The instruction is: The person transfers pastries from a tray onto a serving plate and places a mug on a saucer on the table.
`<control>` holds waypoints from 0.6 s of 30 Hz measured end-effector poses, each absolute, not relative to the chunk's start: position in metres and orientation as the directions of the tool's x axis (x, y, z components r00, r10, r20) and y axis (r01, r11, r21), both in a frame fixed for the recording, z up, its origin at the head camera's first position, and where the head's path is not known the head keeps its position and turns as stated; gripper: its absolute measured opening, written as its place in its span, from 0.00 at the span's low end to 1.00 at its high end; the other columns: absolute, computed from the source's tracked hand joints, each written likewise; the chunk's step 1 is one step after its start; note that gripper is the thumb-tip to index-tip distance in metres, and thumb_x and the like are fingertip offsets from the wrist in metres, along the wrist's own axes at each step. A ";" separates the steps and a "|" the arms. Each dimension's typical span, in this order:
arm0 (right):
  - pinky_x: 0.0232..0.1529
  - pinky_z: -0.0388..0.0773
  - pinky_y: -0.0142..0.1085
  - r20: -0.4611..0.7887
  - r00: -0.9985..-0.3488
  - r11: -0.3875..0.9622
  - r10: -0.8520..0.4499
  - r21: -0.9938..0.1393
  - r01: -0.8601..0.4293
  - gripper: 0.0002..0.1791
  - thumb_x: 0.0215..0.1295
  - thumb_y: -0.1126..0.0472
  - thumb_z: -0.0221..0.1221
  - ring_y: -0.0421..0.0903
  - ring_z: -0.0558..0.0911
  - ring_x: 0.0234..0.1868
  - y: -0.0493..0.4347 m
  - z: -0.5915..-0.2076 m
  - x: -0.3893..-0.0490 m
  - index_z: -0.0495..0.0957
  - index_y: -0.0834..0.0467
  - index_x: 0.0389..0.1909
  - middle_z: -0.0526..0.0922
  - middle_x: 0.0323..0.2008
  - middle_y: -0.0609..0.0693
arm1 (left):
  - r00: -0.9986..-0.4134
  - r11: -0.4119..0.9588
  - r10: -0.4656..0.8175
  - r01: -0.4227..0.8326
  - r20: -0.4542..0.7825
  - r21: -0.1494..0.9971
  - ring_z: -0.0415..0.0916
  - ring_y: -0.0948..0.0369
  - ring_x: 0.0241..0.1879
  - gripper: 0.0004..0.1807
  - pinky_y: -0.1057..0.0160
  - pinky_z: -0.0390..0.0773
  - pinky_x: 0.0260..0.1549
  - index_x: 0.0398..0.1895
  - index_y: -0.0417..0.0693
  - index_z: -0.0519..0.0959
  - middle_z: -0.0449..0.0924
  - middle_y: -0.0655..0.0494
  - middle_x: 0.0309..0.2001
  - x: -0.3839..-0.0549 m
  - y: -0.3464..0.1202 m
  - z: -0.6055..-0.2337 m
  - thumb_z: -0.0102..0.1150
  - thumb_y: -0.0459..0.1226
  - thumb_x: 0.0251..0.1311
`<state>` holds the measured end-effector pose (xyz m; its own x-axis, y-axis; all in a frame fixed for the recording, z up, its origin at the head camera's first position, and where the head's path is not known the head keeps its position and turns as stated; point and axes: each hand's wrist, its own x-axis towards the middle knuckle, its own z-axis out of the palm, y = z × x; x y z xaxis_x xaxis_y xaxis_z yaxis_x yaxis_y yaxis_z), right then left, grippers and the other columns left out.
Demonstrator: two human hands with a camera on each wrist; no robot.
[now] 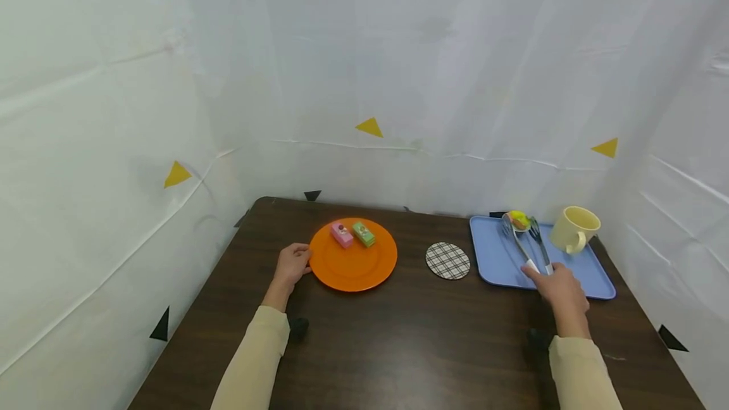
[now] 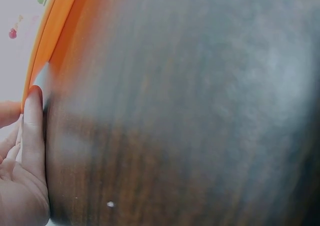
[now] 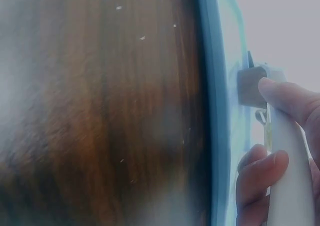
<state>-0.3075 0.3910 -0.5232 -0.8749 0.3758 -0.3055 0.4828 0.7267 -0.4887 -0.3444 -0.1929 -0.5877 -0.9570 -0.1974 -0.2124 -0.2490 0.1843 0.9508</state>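
Observation:
At the left edge of the orange plate (image 1: 348, 272), my left hand (image 1: 293, 264) pinches the rim; the left wrist view shows the thumb (image 2: 33, 131) beneath it. A pink block-shaped piece (image 1: 342, 235) and a green one (image 1: 363, 233) lie on that plate. My right hand (image 1: 560, 290) holds metal tongs (image 1: 524, 250) with white grips over the near side of a blue tray (image 1: 491, 264). Their arms spread apart, with the tips close by a small yellow-and-green piece (image 1: 518, 219) at the tray's far side. In the right wrist view, thumb and fingers wrap a white grip (image 3: 291, 171).
A pale yellow mug (image 1: 572, 228) stands at the tray's far right. Between plate and tray lies a round checked coaster (image 1: 448, 260). The dark wooden table (image 1: 410, 340) ends near white cloth walls (image 1: 319, 68) at the back and sides.

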 end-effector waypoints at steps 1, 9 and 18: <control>0.60 0.72 0.70 -0.305 -0.875 0.727 0.376 -0.488 0.483 0.64 0.70 0.22 0.53 0.76 0.70 0.65 0.390 -0.522 -0.309 0.50 0.72 0.82 0.61 0.74 0.80 | -0.956 0.184 -0.199 -0.251 -0.214 0.950 0.81 0.46 0.62 0.21 0.53 0.87 0.60 0.71 0.37 0.75 0.79 0.35 0.65 -0.345 -0.193 -0.588 0.52 0.39 0.84; 0.56 0.75 0.67 -0.307 -0.876 0.735 0.373 -0.478 0.480 0.64 0.70 0.21 0.53 0.75 0.72 0.61 0.389 -0.519 -0.315 0.51 0.72 0.81 0.63 0.71 0.81 | -0.955 0.190 -0.200 -0.258 -0.220 0.947 0.82 0.47 0.61 0.21 0.53 0.87 0.60 0.71 0.39 0.76 0.80 0.38 0.64 -0.348 -0.194 -0.593 0.53 0.40 0.84; 0.48 0.76 0.63 -0.275 -0.884 0.740 0.377 -0.485 0.466 0.59 0.71 0.24 0.54 0.72 0.75 0.53 0.391 -0.523 -0.320 0.56 0.70 0.79 0.71 0.64 0.78 | -0.954 0.192 -0.202 -0.259 -0.220 0.947 0.82 0.47 0.62 0.20 0.52 0.87 0.61 0.70 0.40 0.76 0.80 0.38 0.64 -0.349 -0.195 -0.593 0.53 0.41 0.83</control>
<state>-0.3198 0.3907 -0.5233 -0.8845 0.3771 -0.2747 0.4661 0.7397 -0.4853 -0.3492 -0.1951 -0.5934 -0.9543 -0.2025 -0.2199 -0.2589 0.1916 0.9467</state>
